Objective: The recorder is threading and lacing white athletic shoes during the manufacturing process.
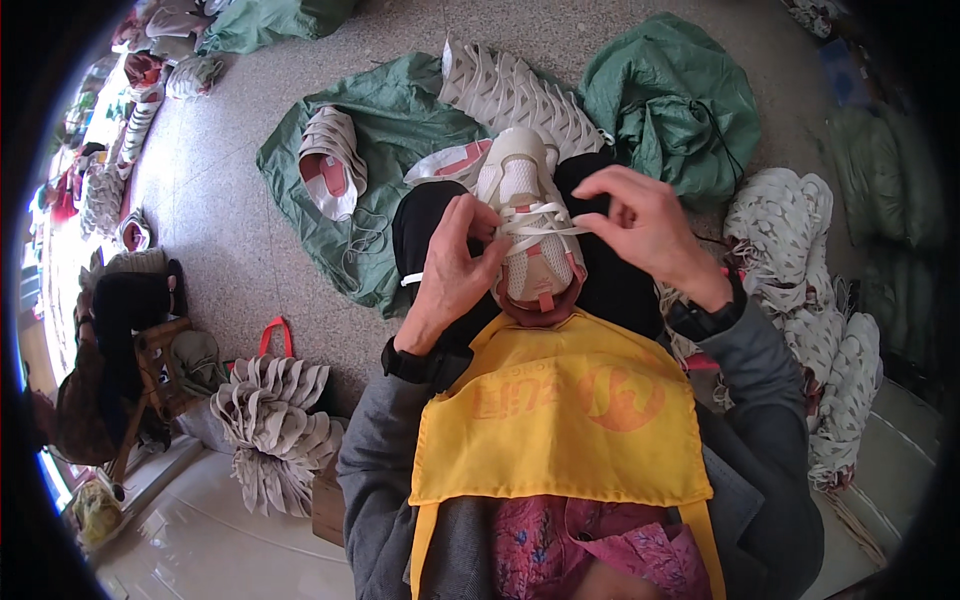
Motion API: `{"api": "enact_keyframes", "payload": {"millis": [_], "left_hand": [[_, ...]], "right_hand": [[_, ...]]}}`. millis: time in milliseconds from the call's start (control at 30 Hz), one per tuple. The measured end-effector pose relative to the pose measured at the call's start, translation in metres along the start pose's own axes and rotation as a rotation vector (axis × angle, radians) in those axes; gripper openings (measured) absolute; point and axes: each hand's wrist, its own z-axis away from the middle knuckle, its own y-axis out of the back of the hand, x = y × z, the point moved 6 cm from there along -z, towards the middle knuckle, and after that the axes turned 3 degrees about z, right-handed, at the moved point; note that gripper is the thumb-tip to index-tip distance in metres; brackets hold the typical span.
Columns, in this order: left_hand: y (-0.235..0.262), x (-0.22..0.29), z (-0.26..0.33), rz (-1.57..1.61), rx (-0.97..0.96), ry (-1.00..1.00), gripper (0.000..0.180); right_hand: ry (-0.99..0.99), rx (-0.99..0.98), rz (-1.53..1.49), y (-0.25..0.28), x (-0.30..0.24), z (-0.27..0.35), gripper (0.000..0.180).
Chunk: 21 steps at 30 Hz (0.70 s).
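Shoe [532,262], cream and pink, white laces [535,218] in the pinch of 2 hands [455,260] [648,225]

Faded orange lettering [518,395] and a rounded orange emblem [628,398] are printed on the yellow cloth apron [560,465]. Both are seen upside down.

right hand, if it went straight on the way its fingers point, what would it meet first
Probably the white laces on the shoe, just left of the right hand's fingertips, though depth is hard to judge.
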Motion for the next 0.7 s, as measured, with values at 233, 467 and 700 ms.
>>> {"api": "enact_keyframes", "payload": {"millis": [233, 467, 700], "left_hand": [[0.0, 0.002, 0.001, -0.062, -0.005, -0.018, 0.023], [0.002, 0.005, 0.002, -0.089, 0.029, -0.019, 0.021], [-0.001, 0.014, 0.007, -0.039, -0.004, 0.113, 0.021]], "right_hand": [[0.267, -0.083, 0.136, -0.034, -0.013, -0.024, 0.012], [-0.209, -0.437, -0.492, -0.049, 0.012, -0.027, 0.012], [-0.231, -0.311, -0.533, -0.05, 0.029, -0.003, 0.012]]}}
